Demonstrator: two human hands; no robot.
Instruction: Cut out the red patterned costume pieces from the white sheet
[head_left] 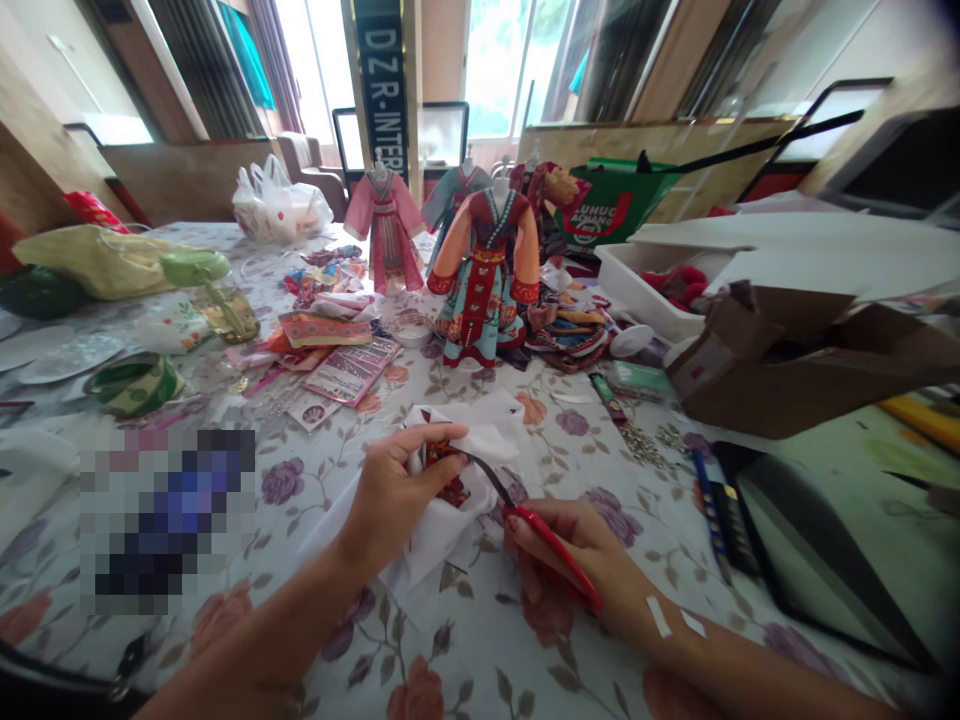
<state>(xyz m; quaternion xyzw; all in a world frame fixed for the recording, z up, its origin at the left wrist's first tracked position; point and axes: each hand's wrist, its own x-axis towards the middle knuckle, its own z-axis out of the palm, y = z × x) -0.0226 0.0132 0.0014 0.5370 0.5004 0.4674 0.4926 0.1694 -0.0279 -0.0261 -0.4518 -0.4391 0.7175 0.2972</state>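
Scissors point(551, 548) sit in the right hand point(559, 550); a sign point(381, 75) beyond reads "DZR-INTER".

1. The patterned cloth point(454, 490) is partly covered by the left hand point(397, 480); its full shape cannot be told.
2. The scissors' red handles point(561, 562) are partly hidden by the right hand point(566, 530).
3. A patch at left point(167, 520) is pixelated; what lies there is obscured.
4. The teal dress point(442, 205) is overlapped by the orange-sleeved dress point(484, 270).
5. The black bag point(52, 685) is cut off at lower left; both forearms are cropped.
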